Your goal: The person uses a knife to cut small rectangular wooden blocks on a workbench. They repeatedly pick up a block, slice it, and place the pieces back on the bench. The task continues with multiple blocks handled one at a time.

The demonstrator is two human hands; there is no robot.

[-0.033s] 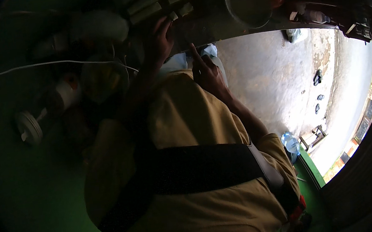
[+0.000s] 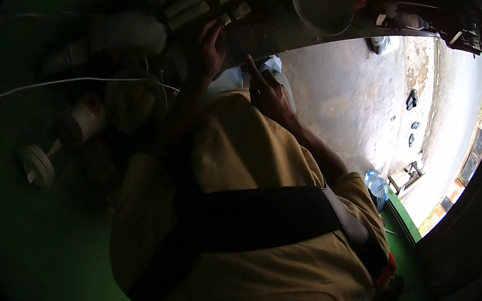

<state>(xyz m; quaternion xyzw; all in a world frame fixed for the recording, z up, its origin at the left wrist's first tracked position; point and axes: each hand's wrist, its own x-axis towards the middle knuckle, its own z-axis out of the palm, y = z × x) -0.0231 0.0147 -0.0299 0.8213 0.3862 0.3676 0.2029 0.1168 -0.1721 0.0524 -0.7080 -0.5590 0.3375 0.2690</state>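
Several long pale strips (image 2: 189, 16) lie side by side on the dark worktop (image 2: 274, 28) at the top of the view. Nearer to me are two short pale pieces, one (image 2: 242, 10) lying loose. My left hand (image 2: 210, 50) reaches over the worktop with bent fingers, its fingertips against the other short piece (image 2: 225, 19). By the worktop's near edge is my right hand (image 2: 270, 92), index finger stretched forward and the other fingers curled in. Whatever it grips is lost in the shadow.
Right of the strips stands a large round bowl (image 2: 324, 7). A white cable (image 2: 72, 81) runs along the left, near a white container (image 2: 87, 117) and a round white lid-like object (image 2: 37, 166). Beyond the bright floor (image 2: 335, 92) on the right stands a water bottle (image 2: 376, 185).
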